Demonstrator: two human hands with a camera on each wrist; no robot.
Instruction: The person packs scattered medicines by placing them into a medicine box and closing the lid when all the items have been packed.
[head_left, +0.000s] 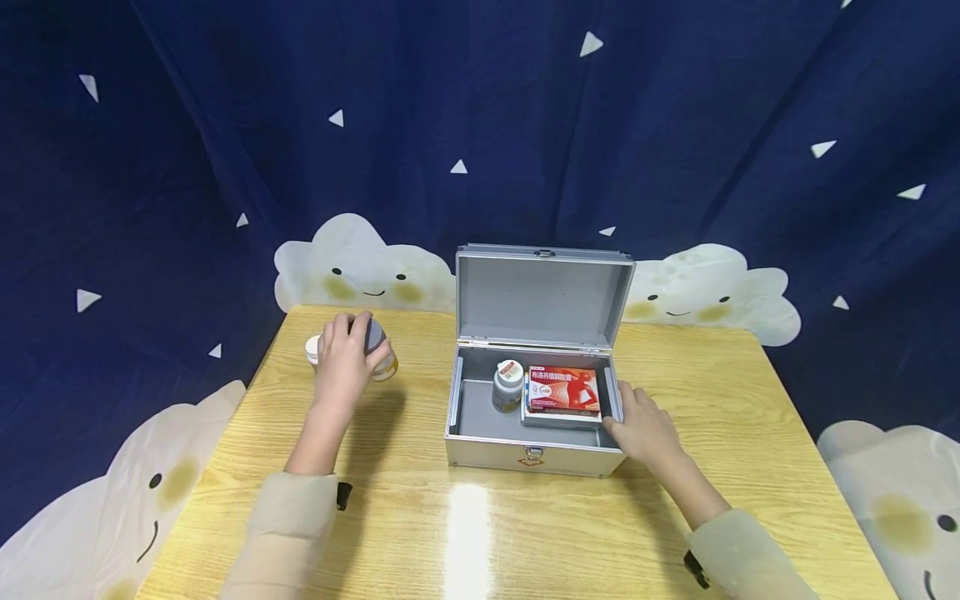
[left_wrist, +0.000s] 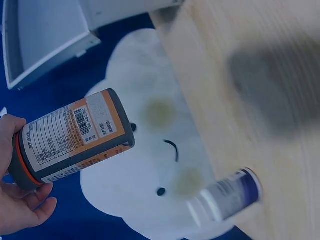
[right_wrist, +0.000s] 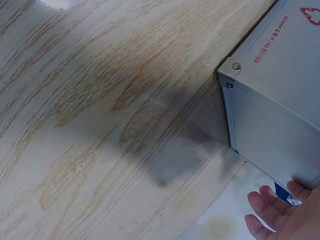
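Note:
My left hand (head_left: 345, 358) grips a grey-capped bottle (left_wrist: 77, 137) by its cap end. In the left wrist view the bottle is tilted above the table, and its orange and white label with a barcode shows. A white-capped bottle (left_wrist: 227, 196) stands close to it on the table. My right hand (head_left: 648, 425) is at the right wall of an open silver case (head_left: 487, 454), with its thumb at the rim and its fingers loosely bent. Inside the case are a white-capped bottle (head_left: 507, 387) and a red medicine box (head_left: 562, 389) lying on other boxes.
The case lid (head_left: 536, 300) stands raised at the back. The wooden table (head_left: 397, 517) ends at a dark blue curtain (head_left: 405, 100) with cloud faces along its edge.

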